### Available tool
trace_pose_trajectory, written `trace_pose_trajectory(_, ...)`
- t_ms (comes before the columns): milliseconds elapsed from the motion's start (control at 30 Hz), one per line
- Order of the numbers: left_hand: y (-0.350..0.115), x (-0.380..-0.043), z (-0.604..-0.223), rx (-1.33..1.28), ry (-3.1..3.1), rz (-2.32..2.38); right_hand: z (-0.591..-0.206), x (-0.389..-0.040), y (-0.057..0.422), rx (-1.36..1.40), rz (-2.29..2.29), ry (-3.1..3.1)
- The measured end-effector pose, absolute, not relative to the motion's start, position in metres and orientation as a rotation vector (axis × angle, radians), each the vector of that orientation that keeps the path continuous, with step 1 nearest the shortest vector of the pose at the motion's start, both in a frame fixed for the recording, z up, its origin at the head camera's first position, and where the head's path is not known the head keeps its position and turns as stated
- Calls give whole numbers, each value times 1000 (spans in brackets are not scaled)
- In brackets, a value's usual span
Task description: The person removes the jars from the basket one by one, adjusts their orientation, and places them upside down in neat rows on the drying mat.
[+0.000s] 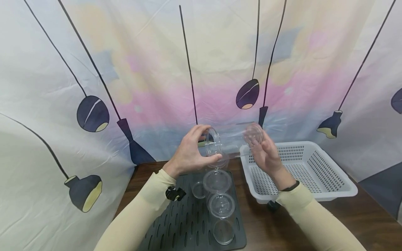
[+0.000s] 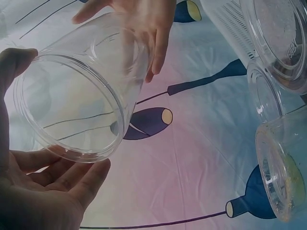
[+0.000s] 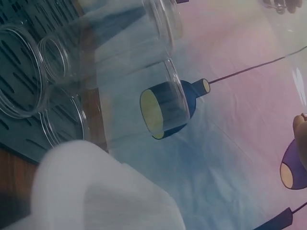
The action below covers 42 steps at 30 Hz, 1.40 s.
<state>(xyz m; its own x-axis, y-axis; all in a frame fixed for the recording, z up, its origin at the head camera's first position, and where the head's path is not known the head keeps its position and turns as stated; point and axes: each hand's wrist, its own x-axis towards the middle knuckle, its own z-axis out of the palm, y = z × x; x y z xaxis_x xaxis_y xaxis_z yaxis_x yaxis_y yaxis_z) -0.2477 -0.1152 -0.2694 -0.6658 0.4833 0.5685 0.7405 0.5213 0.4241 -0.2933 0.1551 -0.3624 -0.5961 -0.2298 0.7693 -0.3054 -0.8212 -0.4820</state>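
A clear plastic jar (image 1: 232, 139) is held up on its side above the dark mat, its wide mouth turned to the left. My left hand (image 1: 190, 151) grips it round the ringed mouth, thumb on one side and fingers on the other. At the jar's base end is my right hand (image 1: 267, 155), its fingers extended along the bottom. The left wrist view looks into the open mouth of the jar (image 2: 72, 103), with the right hand (image 2: 156, 21) beyond its far end. Only a bit of a hand (image 3: 301, 139) shows at the right wrist view's edge.
Several clear jars (image 1: 221, 206) stand in a row along the right side of a dark slotted mat (image 1: 176, 223). A white perforated basket (image 1: 347, 186) sits to the right on the brown wooden table (image 1: 267, 232). Behind hangs a cloth (image 1: 157, 69) printed with lamps.
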Motion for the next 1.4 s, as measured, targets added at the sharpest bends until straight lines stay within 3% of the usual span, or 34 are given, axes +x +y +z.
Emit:
trace_pose_trajectory(433, -114, -248, -270, -1015, -2346, -909, -367, -301, 146, 1600, 2670, -802)
trace_pose_trajectory(1400, -122, -243, -270, -973, -2427, -859, -346, -288, 143, 1223, 2645, -974)
